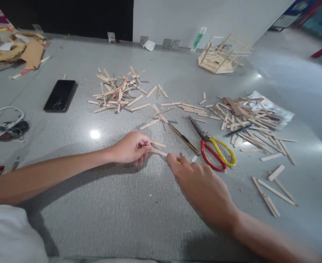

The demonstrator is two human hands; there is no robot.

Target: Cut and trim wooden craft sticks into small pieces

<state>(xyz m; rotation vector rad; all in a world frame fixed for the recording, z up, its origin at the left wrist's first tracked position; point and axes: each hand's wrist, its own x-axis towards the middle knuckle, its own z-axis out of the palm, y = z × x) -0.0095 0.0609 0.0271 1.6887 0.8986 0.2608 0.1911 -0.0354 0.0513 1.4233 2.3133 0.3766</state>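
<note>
Near the middle of the table, my left hand [133, 149] pinches one end of a wooden craft stick [159, 152] between thumb and fingers. My right hand [197, 179] is closed at the stick's other end. A bit of yellow shows between its fingers, apparently a slim tool; most of it is hidden, so its kind is unclear. Just beyond the held stick lies another craft stick [158, 144]. A gold-coloured craft knife [184, 138] rests past my right hand, beside scissors [204, 136] with one red and one yellow handle loop.
Loose craft sticks form a heap [119, 89] at the back and a larger pile [248, 124] at the right, partly on a plastic wrapper [276, 109]. A stick-built frame [218, 60] stands at the back right. A phone [60, 95] and white cable [18, 111] lie left.
</note>
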